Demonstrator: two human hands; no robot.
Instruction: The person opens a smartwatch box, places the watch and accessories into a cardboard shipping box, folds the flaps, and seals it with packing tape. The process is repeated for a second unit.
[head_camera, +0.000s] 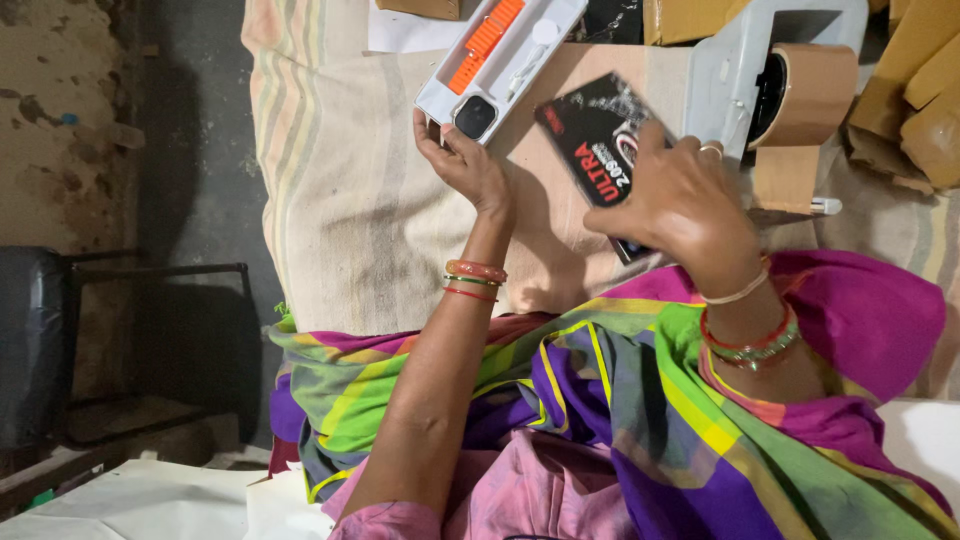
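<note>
The left hand (470, 160) pinched the near end of a white tray (500, 55) holding a smartwatch with an orange strap (485, 40). The right hand (685, 205) was closed around a black box sleeve (590, 135), just right of the tray. Squaring tray end to sleeve mouth would likely help. A tape dispenser (790, 90) crowded the far right; striped cloth (340, 200) lay open to the left.

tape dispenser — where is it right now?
Head view, upper right: the tape dispenser lies on the striped cloth, with its brown tape roll beside cardboard boxes, just beyond the right hand that holds the black box.
</note>
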